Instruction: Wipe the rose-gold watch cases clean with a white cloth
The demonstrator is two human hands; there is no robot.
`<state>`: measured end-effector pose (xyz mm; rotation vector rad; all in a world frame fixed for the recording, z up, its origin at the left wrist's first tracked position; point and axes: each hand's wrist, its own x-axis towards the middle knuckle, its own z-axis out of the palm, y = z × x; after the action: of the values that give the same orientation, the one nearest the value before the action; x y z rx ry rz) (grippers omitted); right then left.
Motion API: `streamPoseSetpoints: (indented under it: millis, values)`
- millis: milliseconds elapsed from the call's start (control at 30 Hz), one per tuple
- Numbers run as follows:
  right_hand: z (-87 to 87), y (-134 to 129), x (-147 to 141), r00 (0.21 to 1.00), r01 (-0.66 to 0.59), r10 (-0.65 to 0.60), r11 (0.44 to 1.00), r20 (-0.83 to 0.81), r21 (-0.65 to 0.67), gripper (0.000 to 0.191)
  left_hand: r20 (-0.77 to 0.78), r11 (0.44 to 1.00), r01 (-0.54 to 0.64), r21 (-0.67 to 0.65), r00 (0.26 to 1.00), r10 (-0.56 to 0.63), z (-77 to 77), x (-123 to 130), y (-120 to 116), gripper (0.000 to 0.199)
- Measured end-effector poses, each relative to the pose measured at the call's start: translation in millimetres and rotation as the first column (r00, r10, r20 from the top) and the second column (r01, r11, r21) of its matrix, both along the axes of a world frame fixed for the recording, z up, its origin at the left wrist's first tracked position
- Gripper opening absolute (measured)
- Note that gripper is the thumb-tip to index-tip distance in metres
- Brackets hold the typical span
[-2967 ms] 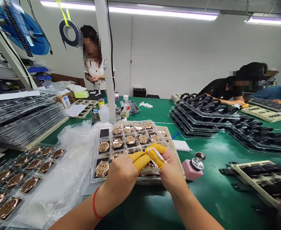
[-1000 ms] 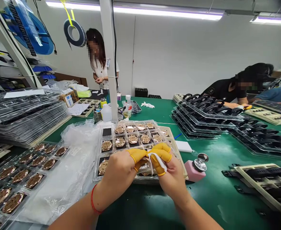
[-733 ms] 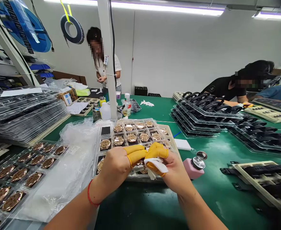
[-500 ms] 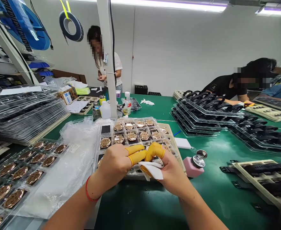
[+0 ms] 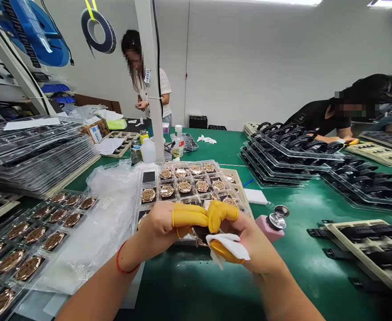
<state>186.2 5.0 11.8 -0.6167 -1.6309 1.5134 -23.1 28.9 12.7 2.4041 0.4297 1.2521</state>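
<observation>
Yellow finger covers are on the fingers of both hands. My left hand (image 5: 169, 220), with a red string at the wrist, grips a dark round watch piece (image 5: 201, 233) with a rose-gold edge. Against the same piece, my right hand (image 5: 239, 232) is closed, with a folded white cloth (image 5: 231, 246) between its fingers and thumb. Both hands are above the front edge of a clear tray (image 5: 148, 167) of rose-gold round pieces. Fingers hide much of the held piece.
Right of the tray stands a pink bottle (image 5: 266, 226) with a metal top. Plastic bags (image 5: 112, 187) and another tray of round pieces (image 5: 53, 240) lie left. Stacked trays of black straps (image 5: 282, 156) stand right. Two people work behind the green table (image 5: 189, 290).
The dark round piece now shows between my hands, which have moved slightly apart and lower. The white cloth has shifted right with my right hand. The view has tilted slightly.
</observation>
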Motion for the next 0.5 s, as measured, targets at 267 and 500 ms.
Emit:
streamPoseSetpoints:
  millis: [267,500]
  values:
    - [4.3,6,-9,0.979,0.171,-0.136,0.954,-0.153,0.244,0.019,0.144,0.828,-0.179,-0.531,0.944,0.296,-7.8,29,-22,0.021]
    - [1.6,11,-10,0.81,0.354,-0.585,0.538,0.037,0.765,0.018,-0.198,0.761,-0.511,-0.4,0.859,0.473,-48.2,7,-9,0.04]
